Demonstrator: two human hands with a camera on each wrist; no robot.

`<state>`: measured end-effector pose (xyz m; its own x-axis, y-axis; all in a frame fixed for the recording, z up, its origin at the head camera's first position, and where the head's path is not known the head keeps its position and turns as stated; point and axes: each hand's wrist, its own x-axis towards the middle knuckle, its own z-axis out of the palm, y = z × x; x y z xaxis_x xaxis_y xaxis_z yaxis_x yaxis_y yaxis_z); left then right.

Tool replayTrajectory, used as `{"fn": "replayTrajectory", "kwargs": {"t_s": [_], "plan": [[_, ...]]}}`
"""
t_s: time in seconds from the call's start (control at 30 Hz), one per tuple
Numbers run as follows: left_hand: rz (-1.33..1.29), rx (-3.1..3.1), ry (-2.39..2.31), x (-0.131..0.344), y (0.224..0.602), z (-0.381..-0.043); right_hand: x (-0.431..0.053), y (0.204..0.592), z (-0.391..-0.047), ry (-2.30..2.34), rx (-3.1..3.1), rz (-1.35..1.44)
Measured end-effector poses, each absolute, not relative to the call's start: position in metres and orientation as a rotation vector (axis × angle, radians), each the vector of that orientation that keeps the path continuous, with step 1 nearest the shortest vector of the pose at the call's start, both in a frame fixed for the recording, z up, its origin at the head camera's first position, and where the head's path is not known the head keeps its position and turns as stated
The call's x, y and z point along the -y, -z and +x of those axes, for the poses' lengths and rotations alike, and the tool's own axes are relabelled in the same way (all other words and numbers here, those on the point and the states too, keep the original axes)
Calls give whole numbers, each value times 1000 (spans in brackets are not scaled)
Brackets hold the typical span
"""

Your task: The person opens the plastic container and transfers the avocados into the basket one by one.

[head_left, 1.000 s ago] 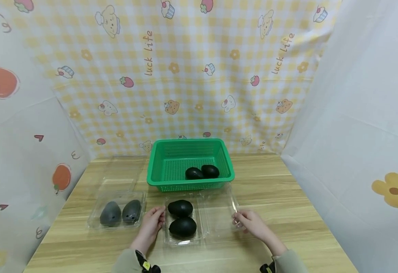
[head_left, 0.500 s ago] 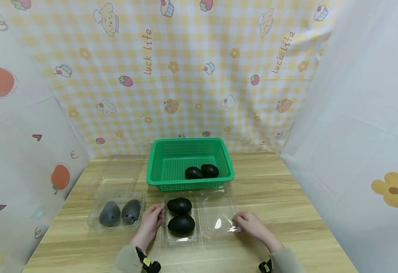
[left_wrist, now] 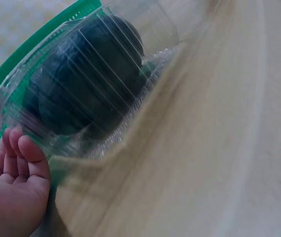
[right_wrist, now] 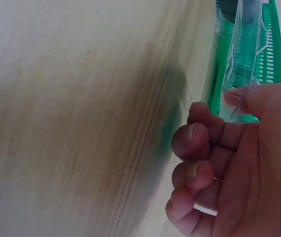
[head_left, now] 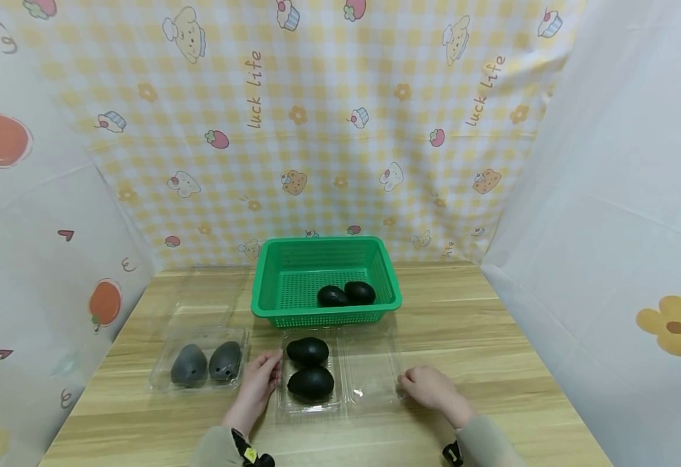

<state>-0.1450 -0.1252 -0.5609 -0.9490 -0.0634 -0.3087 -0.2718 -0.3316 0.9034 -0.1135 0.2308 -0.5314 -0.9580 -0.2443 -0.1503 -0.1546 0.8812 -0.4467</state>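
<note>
A hinged clear plastic clamshell box [head_left: 339, 407] lies unfolded in front of the basket, its tray on the left and its lid [head_left: 372, 370] on the right. Two black avocados [head_left: 308, 352] sit one behind the other in the tray. My left hand [head_left: 261, 375] pinches the tray's left rim, thumb on one side and bent fingers on the other, as the left wrist view shows beside the clear wall [left_wrist: 88, 79]. At the lid's right edge my right hand [head_left: 430, 387] holds the thin plastic [right_wrist: 244, 54] near the thumb, its other fingers curled.
A green perforated basket [head_left: 325, 312] with two more black avocados [head_left: 360, 292] stands behind the box. To the left is another clear box [head_left: 162, 383] holding two greyish avocados [head_left: 189, 366], with a clear panel [head_left: 206, 292] behind it. Patterned cloth [head_left: 329, 149] hangs at the back.
The lid's raised right edge has tipped lower toward the table, with the right hand turning over at its corner. My left hand stays at the tray's rim.
</note>
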Motion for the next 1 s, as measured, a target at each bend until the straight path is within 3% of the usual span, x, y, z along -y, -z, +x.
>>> {"fn": "replayTrajectory", "kwargs": {"t_s": [0.4,1.0], "plan": [[-355,-1690,-2403,128,563,-124,-223,529,-112,382,-2921,-344],[-278,-1674,-2429,134,571,-122,-216,528,-117,71,-2890,-377]]}}
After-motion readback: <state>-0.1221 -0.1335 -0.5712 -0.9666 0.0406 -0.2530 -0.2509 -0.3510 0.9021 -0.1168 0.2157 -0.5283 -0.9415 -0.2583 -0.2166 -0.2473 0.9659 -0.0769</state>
